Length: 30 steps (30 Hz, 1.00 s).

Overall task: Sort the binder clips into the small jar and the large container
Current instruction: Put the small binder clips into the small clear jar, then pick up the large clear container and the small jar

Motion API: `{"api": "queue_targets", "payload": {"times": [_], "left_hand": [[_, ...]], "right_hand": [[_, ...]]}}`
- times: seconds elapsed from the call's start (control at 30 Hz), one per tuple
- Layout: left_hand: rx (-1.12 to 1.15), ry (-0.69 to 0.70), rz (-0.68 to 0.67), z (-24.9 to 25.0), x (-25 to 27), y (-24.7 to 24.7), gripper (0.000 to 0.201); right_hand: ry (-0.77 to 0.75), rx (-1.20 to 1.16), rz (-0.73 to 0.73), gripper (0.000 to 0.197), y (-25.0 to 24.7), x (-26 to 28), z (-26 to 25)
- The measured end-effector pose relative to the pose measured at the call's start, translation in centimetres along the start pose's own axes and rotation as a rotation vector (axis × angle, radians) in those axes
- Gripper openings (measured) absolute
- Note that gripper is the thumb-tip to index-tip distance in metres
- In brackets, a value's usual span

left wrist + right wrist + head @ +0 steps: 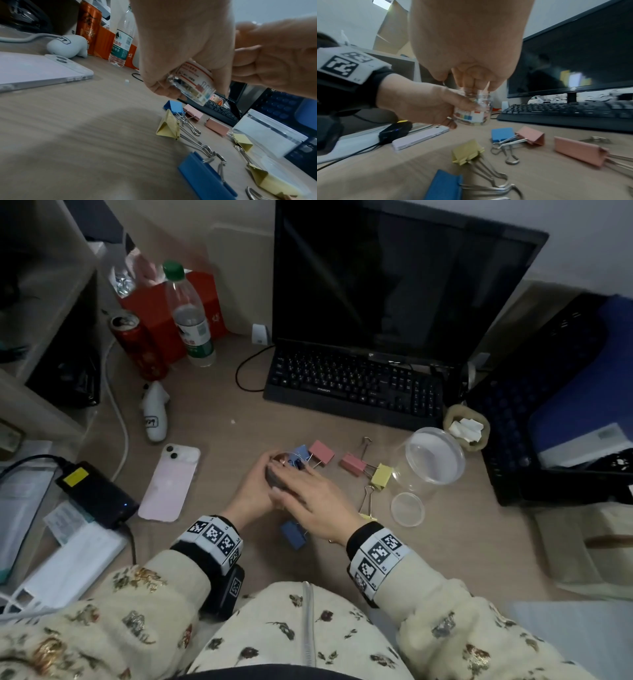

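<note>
My left hand [251,491] grips the small clear labelled jar [291,463] and holds it just above the desk. In the left wrist view the small jar [193,83] is tilted. My right hand [308,494] lies over the jar with fairly straight fingers, and its fingertips [471,78] touch the jar's mouth. Small coloured clips show inside the jar [474,115]. Large binder clips lie around: a blue one [293,534] under my right wrist, pink ones [322,451] [352,464] and a yellow one [382,475]. The large clear container [431,460] stands open at the right.
A clear lid [407,509] lies in front of the large container. A pink phone [171,484] and a black charger [96,494] sit at the left. A keyboard [352,385] and monitor stand behind, a bottle [190,313] and can [140,347] at the back left.
</note>
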<state>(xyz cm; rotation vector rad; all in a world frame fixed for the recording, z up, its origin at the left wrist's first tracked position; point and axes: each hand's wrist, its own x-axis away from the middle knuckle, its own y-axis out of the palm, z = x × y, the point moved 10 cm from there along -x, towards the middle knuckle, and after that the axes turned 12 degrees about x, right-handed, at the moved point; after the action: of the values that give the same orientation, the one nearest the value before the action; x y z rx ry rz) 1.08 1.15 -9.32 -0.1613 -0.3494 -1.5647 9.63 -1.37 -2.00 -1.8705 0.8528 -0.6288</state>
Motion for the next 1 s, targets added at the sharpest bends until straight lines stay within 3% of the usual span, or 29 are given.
{"api": "queue_targets", "payload": {"times": [0.1,0.17,0.27,0.47,0.53,0.67,0.73,0.93,1.0], "left_hand": [[-0.096,-0.029,-0.028,-0.6,-0.4,0.0,0.084],[-0.138,-0.036,0.033,-0.4,-0.7,-0.8,0.082],[-0.104,-0.046,0.112,0.0,-0.9,-1.7,0.081],[-0.076,-0.011,0.103,0.5,-1.3,-1.1,0.08],[-0.075,-0.008,0.072,0.4,-1.5,-0.5,0.08],[-0.04,-0.038,-0.011,0.2,-1.7,0.3,0.087],[-0.062,-0.04,-0.056,-0.1,-1.5,0.7,0.082],[-0.125,-0.032,-0.041,-0.3,-1.3,0.3,0.081],[-0.138,-0.025,-0.032,-0.4,-1.2,0.2,0.084]], "right_hand": [[0.096,-0.16,0.247,0.041,-3.6,1.8,3.2],[0.197,-0.087,0.387,0.038,-5.2,3.8,6.1],[0.412,0.039,0.456,0.031,-5.2,7.4,11.2],[0.787,0.262,0.129,0.039,-0.4,14.3,18.3],[0.828,0.309,0.063,0.046,0.6,15.4,19.1],[0.911,0.153,-0.003,0.079,2.9,16.3,20.6],[0.912,0.125,-0.047,0.085,4.0,16.4,21.2],[0.917,0.13,0.071,0.056,3.2,16.0,20.7],[0.949,0.136,0.051,0.055,3.1,15.6,20.7]]}}
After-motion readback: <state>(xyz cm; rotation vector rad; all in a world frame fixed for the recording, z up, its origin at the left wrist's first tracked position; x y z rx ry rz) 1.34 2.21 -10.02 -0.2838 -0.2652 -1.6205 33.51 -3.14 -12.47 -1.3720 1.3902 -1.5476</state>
